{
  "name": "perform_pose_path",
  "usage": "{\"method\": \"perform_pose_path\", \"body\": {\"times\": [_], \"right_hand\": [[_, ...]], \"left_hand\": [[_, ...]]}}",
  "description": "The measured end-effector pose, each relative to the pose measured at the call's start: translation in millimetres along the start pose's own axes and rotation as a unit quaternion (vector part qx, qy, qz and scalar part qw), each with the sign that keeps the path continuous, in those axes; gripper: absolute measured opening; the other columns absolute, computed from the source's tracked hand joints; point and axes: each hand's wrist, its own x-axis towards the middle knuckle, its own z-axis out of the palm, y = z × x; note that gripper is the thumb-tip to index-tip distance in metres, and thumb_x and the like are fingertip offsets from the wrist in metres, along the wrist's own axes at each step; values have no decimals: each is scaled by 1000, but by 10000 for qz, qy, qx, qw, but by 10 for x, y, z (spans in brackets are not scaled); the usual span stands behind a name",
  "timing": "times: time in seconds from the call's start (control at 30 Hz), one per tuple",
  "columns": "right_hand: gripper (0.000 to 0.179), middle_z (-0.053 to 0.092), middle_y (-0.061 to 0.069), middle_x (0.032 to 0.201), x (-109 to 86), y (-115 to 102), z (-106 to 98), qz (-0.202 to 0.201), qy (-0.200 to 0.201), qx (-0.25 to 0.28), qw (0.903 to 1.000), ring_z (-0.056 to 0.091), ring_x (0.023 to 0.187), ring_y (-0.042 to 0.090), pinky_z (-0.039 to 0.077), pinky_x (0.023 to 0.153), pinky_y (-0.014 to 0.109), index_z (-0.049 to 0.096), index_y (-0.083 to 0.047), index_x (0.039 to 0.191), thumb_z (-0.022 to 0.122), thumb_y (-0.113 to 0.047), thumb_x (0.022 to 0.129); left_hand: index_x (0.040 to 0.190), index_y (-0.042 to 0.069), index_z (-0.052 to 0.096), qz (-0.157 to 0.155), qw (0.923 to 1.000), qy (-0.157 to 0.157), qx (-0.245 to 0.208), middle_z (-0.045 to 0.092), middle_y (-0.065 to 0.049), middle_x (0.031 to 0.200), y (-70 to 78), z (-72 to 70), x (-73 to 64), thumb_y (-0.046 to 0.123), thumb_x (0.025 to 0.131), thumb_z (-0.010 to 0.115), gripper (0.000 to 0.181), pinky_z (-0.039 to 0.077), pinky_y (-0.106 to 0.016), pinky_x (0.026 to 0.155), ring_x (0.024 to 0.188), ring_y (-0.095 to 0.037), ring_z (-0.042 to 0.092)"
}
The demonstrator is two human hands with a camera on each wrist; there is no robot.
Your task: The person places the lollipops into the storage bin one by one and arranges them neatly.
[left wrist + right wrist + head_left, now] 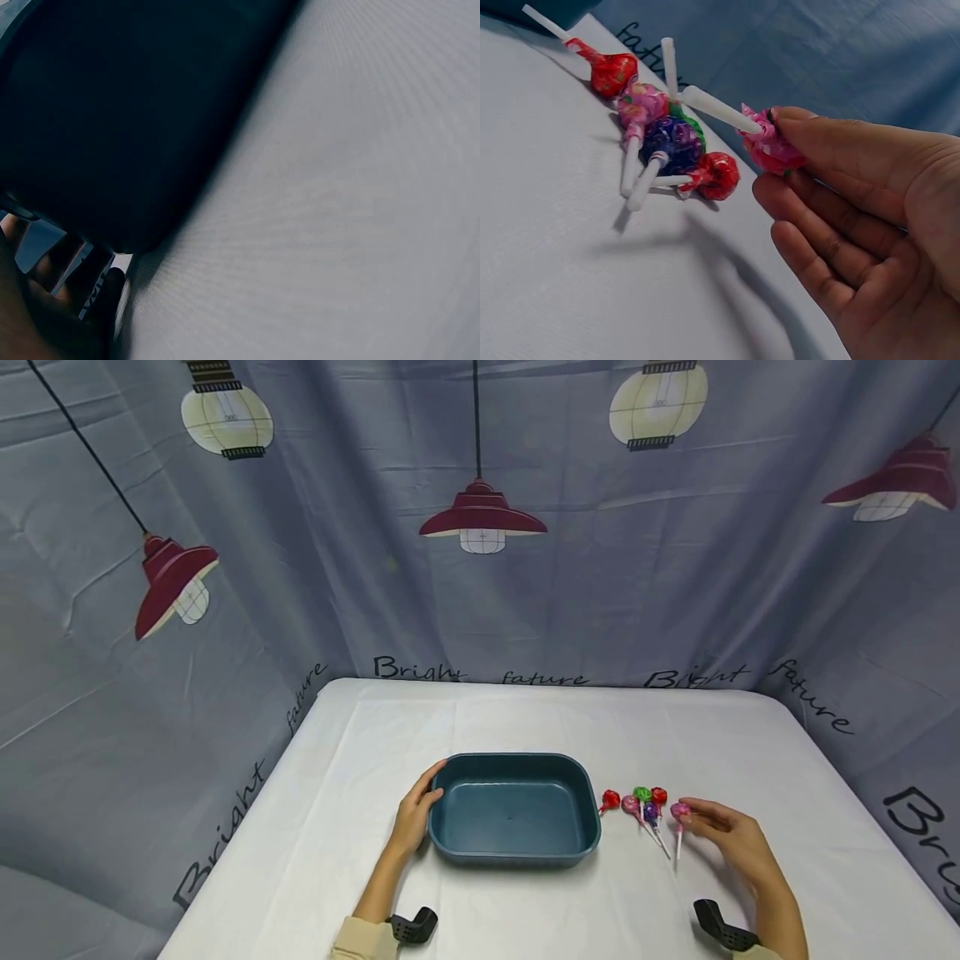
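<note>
A dark teal rectangular plastic container (514, 858) stands on the white table. At its left side is my left hand (412, 817), with the thumb over the rim and the other fingers along the outer wall. In the left wrist view the container wall (112, 127) hides part of that hand. My right hand (733, 843) pinches a pink-wrapped lollipop (771, 146) by its head between thumb and fingers, its white stick free. Left of it lie several lollipops: a red one (613, 75), a pink one (640, 105), a purple one (675, 146), another red one (718, 177) and a green one (642, 793).
A white cloth covers the table (525, 718). Behind it and at both sides hangs a grey-blue curtain (480, 610) printed with lamps and lettering. Black wrist mounts (414, 927) are worn on both arms.
</note>
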Motion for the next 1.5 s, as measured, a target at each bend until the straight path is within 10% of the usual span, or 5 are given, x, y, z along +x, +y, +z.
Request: {"method": "perform_pose_path", "body": {"times": [0.33,0.6,1.23,1.5], "right_hand": [[61,64,-5,112,55,-91,62,-175,-81,225,9996,53,93,-12,29,98,52,53,-1,128,67,-39,82],[56,64,-1,115,82,-188,113,-495,-53,27,9988,54,97,-9,38,85,14,55,-4,127,64,-39,84],[44,65,4,109,244,-649,293,-887,-54,59,9960,58,91,14,48,79,34,60,-10,122,62,-36,87],[41,65,7,107,317,-887,364,-1476,-126,290,9885,62,90,9,49,76,19,61,-9,119,64,-33,86]], "left_hand": [[134,27,50,-86,9999,96,90,45,7,138,6,0,-20,15,95,46,40,26,-25,106,130,-11,34],[135,28,49,-99,9999,48,114,44,9,138,17,-1,-2,17,95,47,41,25,-28,107,130,-8,34],[137,6,45,-186,9998,-101,28,42,-7,141,365,-14,-61,3,94,44,42,25,-17,102,131,-20,32],[137,9,45,-218,9997,-121,42,42,-4,141,387,-14,-56,4,95,43,42,24,-18,103,132,-17,31]]}}
